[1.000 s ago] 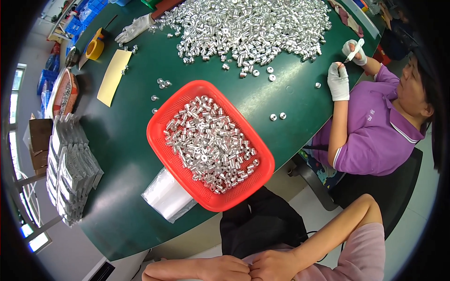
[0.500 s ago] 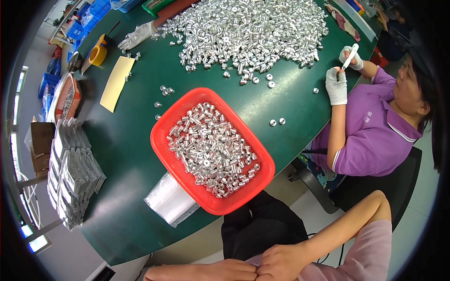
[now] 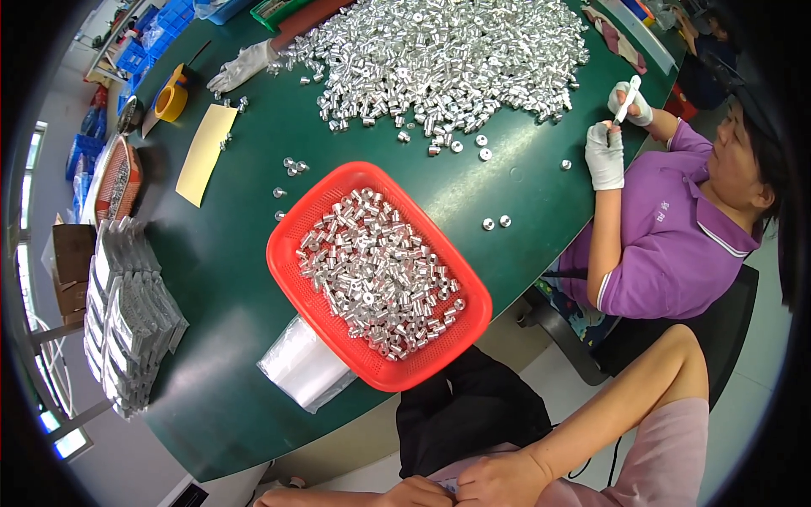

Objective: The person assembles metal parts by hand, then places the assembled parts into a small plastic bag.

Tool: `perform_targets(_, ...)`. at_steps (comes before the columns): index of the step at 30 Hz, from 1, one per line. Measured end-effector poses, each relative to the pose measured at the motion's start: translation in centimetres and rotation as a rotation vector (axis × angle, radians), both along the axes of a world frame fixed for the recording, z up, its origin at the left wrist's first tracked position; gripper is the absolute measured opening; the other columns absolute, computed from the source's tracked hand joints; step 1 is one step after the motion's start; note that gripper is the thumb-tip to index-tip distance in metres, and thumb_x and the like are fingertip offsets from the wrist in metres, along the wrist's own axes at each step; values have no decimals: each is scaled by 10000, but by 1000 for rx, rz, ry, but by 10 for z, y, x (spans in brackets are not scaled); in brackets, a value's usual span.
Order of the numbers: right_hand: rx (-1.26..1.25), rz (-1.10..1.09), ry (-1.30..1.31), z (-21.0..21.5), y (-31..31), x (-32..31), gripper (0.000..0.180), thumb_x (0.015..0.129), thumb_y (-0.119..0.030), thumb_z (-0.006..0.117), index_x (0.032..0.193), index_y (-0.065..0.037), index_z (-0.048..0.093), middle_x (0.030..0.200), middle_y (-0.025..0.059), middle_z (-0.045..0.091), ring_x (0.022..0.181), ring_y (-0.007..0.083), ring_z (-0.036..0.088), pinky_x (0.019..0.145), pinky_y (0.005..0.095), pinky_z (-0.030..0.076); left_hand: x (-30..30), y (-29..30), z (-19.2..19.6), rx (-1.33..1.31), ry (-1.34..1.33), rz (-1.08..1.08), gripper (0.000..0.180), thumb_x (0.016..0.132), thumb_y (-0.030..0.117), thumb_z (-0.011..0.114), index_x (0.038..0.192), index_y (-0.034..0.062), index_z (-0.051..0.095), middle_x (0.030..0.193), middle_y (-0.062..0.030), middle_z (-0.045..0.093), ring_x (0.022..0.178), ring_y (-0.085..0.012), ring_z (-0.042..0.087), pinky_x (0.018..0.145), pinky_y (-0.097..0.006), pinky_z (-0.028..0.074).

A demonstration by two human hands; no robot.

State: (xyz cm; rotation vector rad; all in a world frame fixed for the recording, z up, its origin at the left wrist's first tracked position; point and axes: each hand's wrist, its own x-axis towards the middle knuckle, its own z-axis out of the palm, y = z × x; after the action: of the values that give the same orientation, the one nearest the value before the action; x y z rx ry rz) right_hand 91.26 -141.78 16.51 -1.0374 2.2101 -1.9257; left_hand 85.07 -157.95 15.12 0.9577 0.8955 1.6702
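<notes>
At the lower edge, close against my body, my left hand [image 3: 416,493] and my right hand [image 3: 500,482] meet with their fingers curled in. A bit of pale cloth shows between them, but what they grip, if anything, is hidden. Beyond my lap, a red perforated plastic basket [image 3: 285,260] rests at the table's near edge. It holds many small silver metal cylinders [image 3: 372,270], some showing a centre hole. Clear plastic bags [image 3: 306,365] lie flat, partly under the basket. Neither hand touches the basket or the parts.
A large heap of similar parts [image 3: 448,59] covers the far side of the green table [image 3: 228,338]. Stacked filled bags [image 3: 135,321] stand left, near yellow paper [image 3: 207,156] and tape [image 3: 171,101]. At right, a co-worker in purple [image 3: 667,228] holds a white-handled tool [image 3: 627,99].
My hands have sunk slightly toward the lower edge, still together, and my right elbow has risen a little. The view has shifted slightly. The basket stays in place.
</notes>
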Motion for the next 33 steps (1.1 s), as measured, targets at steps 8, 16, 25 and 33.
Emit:
perform_targets(8, 464, -404, 96, -14, 28, -39, 294, 725, -309, 560, 552, -125, 411, 463, -13, 374, 377, 121, 433, 364, 238, 329, -51, 10, 5, -306, 309, 79, 234, 713, 191, 635, 860, 25, 558, 793, -132, 544, 692, -241, 546, 548, -311, 423)
perform_targets(16, 655, -408, -9, 9, 28, -38, 262, 700, -321, 553, 568, -97, 523, 513, 58, 511, 423, 216, 510, 375, 333, 387, -73, 22, 9, -447, 417, -269, 225, 801, 225, 512, 810, 1, 524, 744, -154, 528, 676, -273, 527, 577, -337, 408)
perform_targets(25, 587, -56, -196, 22, 30, -31, 261, 737, -304, 506, 604, -81, 532, 553, 89, 532, 513, 268, 551, 445, 375, 420, -78, -9, 34, -930, -123, -223, 234, 793, 182, 411, 624, 26, 455, 585, -94, 455, 550, -201, 479, 531, -302, 411)
perform_targets(33, 404, -467, -375, -13, 38, -15, 104, 740, -127, 559, 821, -67, 533, 661, 54, 507, 535, 237, 527, 441, 317, 409, -48, -23, -19, -804, -283, -16, 211, 854, 175, 377, 854, 4, 501, 696, -24, 440, 564, -74, 430, 555, -217, 421)
